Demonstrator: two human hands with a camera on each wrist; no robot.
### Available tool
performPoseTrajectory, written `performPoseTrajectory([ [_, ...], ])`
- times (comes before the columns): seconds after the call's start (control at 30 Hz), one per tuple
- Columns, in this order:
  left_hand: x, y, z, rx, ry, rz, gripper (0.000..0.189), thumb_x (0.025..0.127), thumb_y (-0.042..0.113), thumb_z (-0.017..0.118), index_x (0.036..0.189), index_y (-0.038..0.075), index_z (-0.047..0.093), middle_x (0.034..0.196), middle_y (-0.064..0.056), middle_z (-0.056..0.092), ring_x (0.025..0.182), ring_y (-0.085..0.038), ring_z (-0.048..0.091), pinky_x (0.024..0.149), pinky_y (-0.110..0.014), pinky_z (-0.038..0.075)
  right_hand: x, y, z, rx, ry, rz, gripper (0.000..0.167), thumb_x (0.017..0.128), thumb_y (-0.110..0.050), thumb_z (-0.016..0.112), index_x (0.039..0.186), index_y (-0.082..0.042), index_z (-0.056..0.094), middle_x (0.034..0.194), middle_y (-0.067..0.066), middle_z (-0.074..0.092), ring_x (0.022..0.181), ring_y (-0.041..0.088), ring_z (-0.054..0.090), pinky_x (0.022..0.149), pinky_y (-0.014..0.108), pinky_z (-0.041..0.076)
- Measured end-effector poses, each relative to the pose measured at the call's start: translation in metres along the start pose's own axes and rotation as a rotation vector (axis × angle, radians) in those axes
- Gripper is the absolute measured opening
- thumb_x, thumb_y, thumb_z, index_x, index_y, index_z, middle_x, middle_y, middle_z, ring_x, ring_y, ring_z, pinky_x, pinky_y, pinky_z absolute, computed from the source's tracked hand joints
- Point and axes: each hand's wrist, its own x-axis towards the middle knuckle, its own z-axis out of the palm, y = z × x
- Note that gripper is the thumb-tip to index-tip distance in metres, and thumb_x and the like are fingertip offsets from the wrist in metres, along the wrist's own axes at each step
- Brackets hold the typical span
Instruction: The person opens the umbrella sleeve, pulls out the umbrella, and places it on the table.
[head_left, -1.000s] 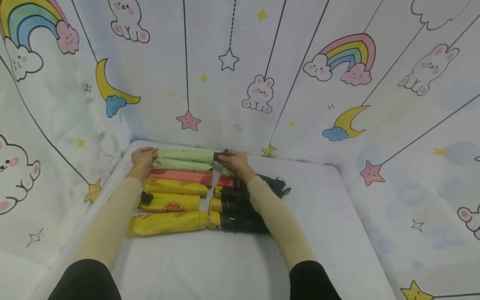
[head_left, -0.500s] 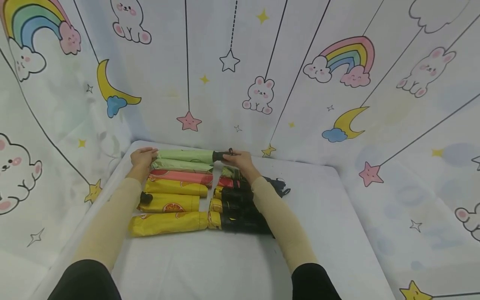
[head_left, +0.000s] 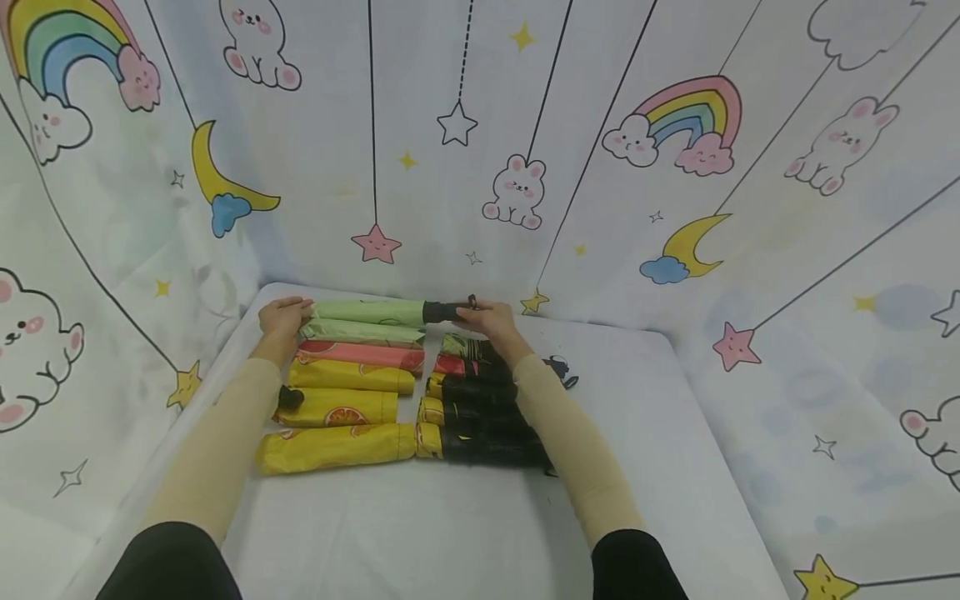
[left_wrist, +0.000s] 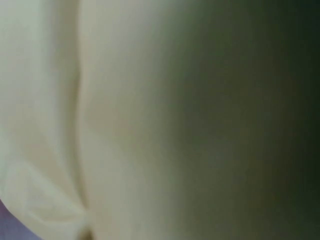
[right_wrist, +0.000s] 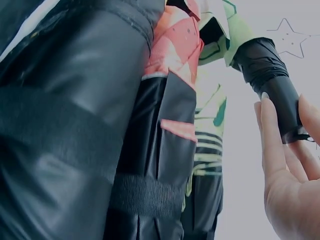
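Observation:
Along the far edge lies a folded umbrella in a light green sleeve (head_left: 367, 312). Its black handle end (head_left: 441, 312) sticks out on the right, with a small loop. My left hand (head_left: 283, 318) holds the sleeve's left end. With thumb and fingers, my right hand (head_left: 491, 323) grips the handle; the right wrist view shows the fingers around the black handle (right_wrist: 280, 105). Just nearer lies another green sleeve (head_left: 360, 332). Red, black and green folded umbrellas fill the right wrist view, including a red-and-black umbrella (right_wrist: 160, 115). Only blurred cream sleeve cloth (left_wrist: 125, 120) shows in the left wrist view.
Nearer on the white table (head_left: 420, 533) lie a red sleeve (head_left: 360, 355) and yellow sleeves (head_left: 337, 450) in a left column. Several black folded umbrellas (head_left: 487, 446) form a column to their right. A patterned curtain (head_left: 315, 167) stands behind the table.
My right hand has moved to the right with the handle end, and more black shows beyond the green sleeve. My left hand has stayed at the sleeve's left end.

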Motion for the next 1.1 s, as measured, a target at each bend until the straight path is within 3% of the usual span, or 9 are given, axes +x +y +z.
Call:
performPoseTrajectory([
  [0.17,0.003,0.000,-0.002,0.008,-0.006,0.000,0.049,0.100,0.004,0.070,0.146,0.005,0.055,0.125,-0.001,0.071,0.099,-0.006,0.067,0.090,-0.016,0.058,-0.002,-0.001,-0.009,0.006,-0.010,-0.001,0.074,0.091,-0.016,0.084,0.152,0.003,0.048,0.143,0.018,0.063,0.109,0.024,0.075,0.129,0.050,0.022],
  [0.53,0.001,-0.002,-0.001,0.017,0.018,0.019,0.046,0.099,0.004,0.071,0.143,0.004,0.058,0.114,0.003,0.076,0.102,-0.007,0.070,0.084,-0.014,0.058,-0.009,-0.005,-0.021,-0.031,-0.010,-0.030,0.058,0.092,-0.020,0.084,0.141,0.000,0.062,0.132,0.015,0.070,0.112,0.024,0.074,0.129,0.057,0.016],
  [0.7,0.003,-0.002,0.001,0.004,0.006,0.022,0.049,0.099,0.003,0.070,0.146,0.002,0.056,0.123,-0.002,0.073,0.097,-0.007,0.069,0.092,-0.017,0.058,-0.012,-0.006,-0.028,0.014,-0.021,-0.050,0.061,0.092,-0.015,0.083,0.144,0.004,0.058,0.140,0.018,0.065,0.113,0.027,0.073,0.128,0.051,0.025],
  [0.87,-0.001,-0.001,0.002,0.020,0.007,0.007,0.049,0.100,0.004,0.069,0.147,0.005,0.056,0.141,-0.007,0.065,0.108,-0.010,0.067,0.103,-0.022,0.054,-0.014,-0.004,-0.034,0.077,-0.021,-0.088,0.056,0.093,-0.007,0.080,0.142,0.009,0.058,0.143,0.022,0.061,0.113,0.032,0.073,0.114,0.049,0.049],
  [0.93,-0.003,0.000,0.002,0.016,0.012,0.000,0.048,0.100,0.004,0.069,0.146,0.005,0.056,0.142,-0.007,0.064,0.111,-0.011,0.067,0.102,-0.022,0.055,-0.014,-0.003,-0.036,0.094,-0.018,-0.100,0.052,0.093,-0.004,0.079,0.139,0.010,0.059,0.144,0.023,0.059,0.114,0.034,0.072,0.107,0.046,0.055],
  [1.1,-0.003,0.001,0.000,0.013,0.010,0.005,0.048,0.100,0.001,0.068,0.146,0.005,0.056,0.131,-0.003,0.070,0.102,-0.008,0.068,0.088,-0.015,0.058,-0.017,-0.004,-0.041,0.121,-0.006,-0.100,0.048,0.093,-0.001,0.078,0.137,0.010,0.061,0.146,0.026,0.056,0.114,0.036,0.072,0.106,0.046,0.056],
])
